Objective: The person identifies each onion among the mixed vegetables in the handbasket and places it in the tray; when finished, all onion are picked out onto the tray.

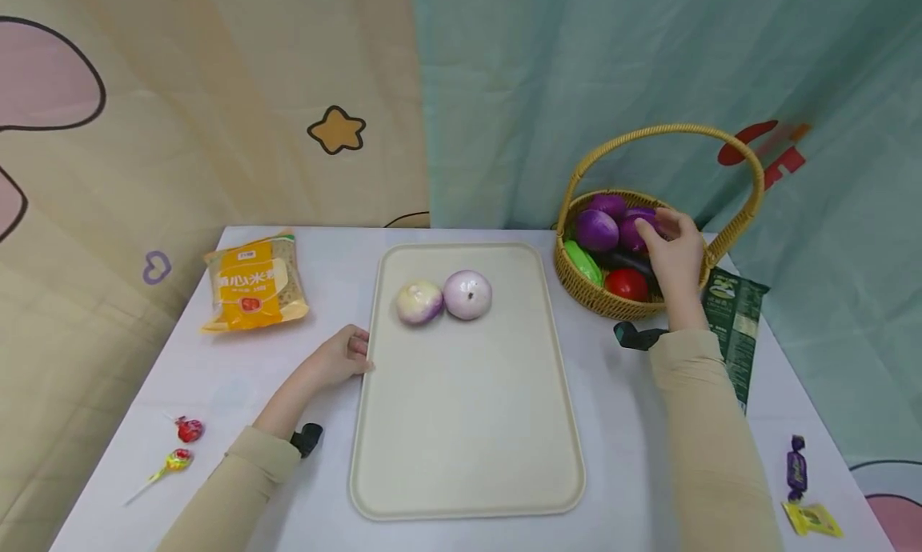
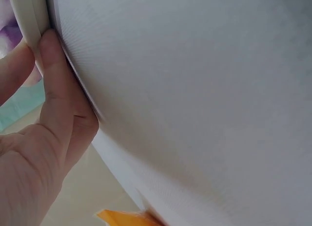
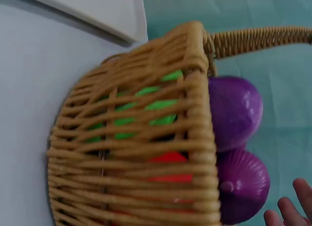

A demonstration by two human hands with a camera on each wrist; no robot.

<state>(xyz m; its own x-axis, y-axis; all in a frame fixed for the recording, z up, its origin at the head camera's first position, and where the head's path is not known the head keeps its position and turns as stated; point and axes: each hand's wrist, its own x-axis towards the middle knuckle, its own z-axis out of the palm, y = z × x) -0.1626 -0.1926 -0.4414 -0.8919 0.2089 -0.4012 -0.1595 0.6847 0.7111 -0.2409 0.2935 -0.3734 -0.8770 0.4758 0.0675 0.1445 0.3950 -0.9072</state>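
Observation:
A cream tray [image 1: 468,424] lies on the table, with two round white-and-purple vegetables [image 1: 467,294] side by side toward its far end. My left hand [image 1: 338,356] pinches the tray's left rim, thumb on one side and fingers on the other. At the right, my right hand [image 1: 677,248] reaches over a wicker basket [image 1: 601,300], its fingers spread beside a purple onion [image 3: 243,187]; in the right wrist view they stand apart from it. More purple onions [image 1: 597,230], a red tomato [image 1: 627,284], a dark eggplant and a green vegetable [image 1: 582,262] fill the basket.
A yellow snack bag [image 1: 252,284] stands at the back left. Two lollipops [image 1: 173,462] lie at the front left. Right of the basket is a dark green packet [image 1: 733,320], partly behind my sleeve. Purple [image 1: 796,468] and yellow [image 1: 812,519] wrapped candies sit front right.

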